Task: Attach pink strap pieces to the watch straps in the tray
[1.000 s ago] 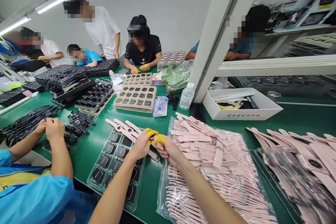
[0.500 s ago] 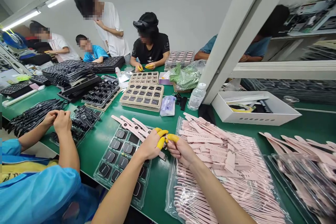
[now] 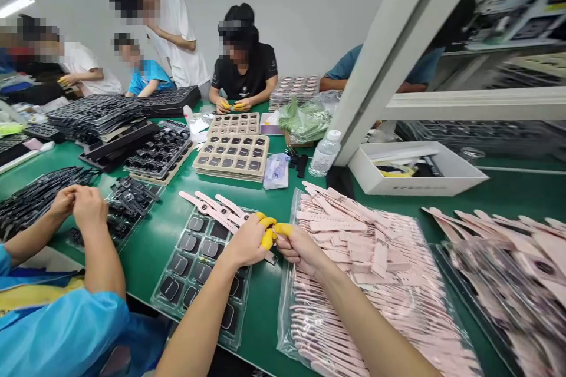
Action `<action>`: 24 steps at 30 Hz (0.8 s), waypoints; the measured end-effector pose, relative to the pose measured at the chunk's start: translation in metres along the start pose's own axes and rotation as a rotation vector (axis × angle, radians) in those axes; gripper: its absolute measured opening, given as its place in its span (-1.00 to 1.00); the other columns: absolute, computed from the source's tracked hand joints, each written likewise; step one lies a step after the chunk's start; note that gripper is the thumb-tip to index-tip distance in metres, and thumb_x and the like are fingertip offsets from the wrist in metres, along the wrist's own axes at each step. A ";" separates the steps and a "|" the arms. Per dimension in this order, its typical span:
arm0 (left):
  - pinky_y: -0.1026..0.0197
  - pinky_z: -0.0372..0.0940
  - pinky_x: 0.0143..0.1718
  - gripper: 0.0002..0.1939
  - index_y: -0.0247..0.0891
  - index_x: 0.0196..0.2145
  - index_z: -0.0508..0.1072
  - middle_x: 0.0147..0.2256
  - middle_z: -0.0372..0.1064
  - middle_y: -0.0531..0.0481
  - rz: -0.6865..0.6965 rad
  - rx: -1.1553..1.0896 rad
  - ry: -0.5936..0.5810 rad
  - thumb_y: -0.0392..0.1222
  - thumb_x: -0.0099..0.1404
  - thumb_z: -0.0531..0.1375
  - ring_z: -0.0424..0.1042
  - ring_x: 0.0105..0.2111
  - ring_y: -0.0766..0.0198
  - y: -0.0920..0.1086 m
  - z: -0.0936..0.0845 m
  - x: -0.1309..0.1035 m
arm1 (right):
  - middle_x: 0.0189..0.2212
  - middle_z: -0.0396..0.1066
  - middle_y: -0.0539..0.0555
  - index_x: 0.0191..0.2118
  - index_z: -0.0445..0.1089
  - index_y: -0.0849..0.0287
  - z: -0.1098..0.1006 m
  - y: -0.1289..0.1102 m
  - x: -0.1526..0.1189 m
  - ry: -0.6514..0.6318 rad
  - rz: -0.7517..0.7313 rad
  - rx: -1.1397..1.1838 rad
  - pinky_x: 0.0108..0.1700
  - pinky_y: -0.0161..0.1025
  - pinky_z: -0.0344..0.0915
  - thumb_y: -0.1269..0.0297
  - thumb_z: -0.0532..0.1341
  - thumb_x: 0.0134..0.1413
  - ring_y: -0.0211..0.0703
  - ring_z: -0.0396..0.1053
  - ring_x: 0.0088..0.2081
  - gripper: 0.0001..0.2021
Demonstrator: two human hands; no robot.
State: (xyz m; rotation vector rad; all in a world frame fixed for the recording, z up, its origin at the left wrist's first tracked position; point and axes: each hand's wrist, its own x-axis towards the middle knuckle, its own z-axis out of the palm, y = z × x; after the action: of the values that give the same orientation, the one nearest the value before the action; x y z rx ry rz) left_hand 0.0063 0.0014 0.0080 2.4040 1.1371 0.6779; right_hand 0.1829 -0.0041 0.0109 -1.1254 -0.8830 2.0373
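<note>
"So, how are the watches (image 3: pixel 224 212) looking?"

"They're showing pale pink straps and dark round middles, lying slantwise over the far end of the clear tray (image 3: pixel 242 321), near the left hand (image 3: pixel 247 240). Black squares (image 3: pixel 170 288) are filling most of its pockets."

"And the hands?"

"The left is reaching in, back upward; the right hand (image 3: pixel 301 247) is meeting it, fingers curling. Both are pinching their yellow-covered fingertips (image 3: pixel 283 229) together, but I'm not making out what's between them."

Straps (image 3: pixel 380 259) pale pink — table (image 3: pixel 145 271) green — white bottle cap (image 3: pixel 335 135) — box (image 3: pixel 420 185) white.
</note>
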 end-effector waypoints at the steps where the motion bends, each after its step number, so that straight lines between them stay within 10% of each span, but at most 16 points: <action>1: -0.05 0.38 0.06 -0.62 -0.30 0.11 0.44 -0.07 0.41 -0.22 0.000 0.015 -0.003 -0.30 0.39 0.07 0.39 -0.02 0.01 -0.002 0.001 0.000 | -0.70 -0.04 -0.26 -0.46 0.09 0.06 0.001 -0.002 0.000 -0.003 -0.001 -0.009 -0.66 -0.41 -0.40 0.09 0.22 -0.12 -0.48 -0.30 -0.70 -0.73; 19: -0.08 0.38 0.14 -0.62 -0.26 0.13 0.45 0.02 0.47 -0.22 -0.018 -0.120 0.043 -0.10 0.48 0.04 0.46 0.09 -0.01 -0.021 0.000 0.009 | -0.73 0.07 -0.23 -0.41 0.19 0.11 -0.010 -0.014 0.008 -0.084 0.021 0.042 -0.73 -0.47 -0.25 0.31 0.14 0.21 -0.44 -0.22 -0.76 -0.84; 24: 0.07 0.45 -0.05 -0.61 -0.24 0.05 0.49 -0.05 0.55 -0.16 -0.205 -0.354 0.209 -0.01 0.35 0.26 0.55 -0.09 0.06 -0.015 -0.001 0.012 | -0.64 0.30 -0.12 -0.30 0.28 0.13 -0.015 -0.014 0.010 -0.110 -0.141 0.128 -0.66 -0.44 0.07 -0.04 0.23 0.27 -0.36 0.12 -0.69 -0.68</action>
State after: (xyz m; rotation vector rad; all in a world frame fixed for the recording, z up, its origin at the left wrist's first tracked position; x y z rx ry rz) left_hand 0.0033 0.0195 0.0040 1.9274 1.2075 0.9862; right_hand 0.1951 0.0153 0.0112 -0.8647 -0.8482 2.0233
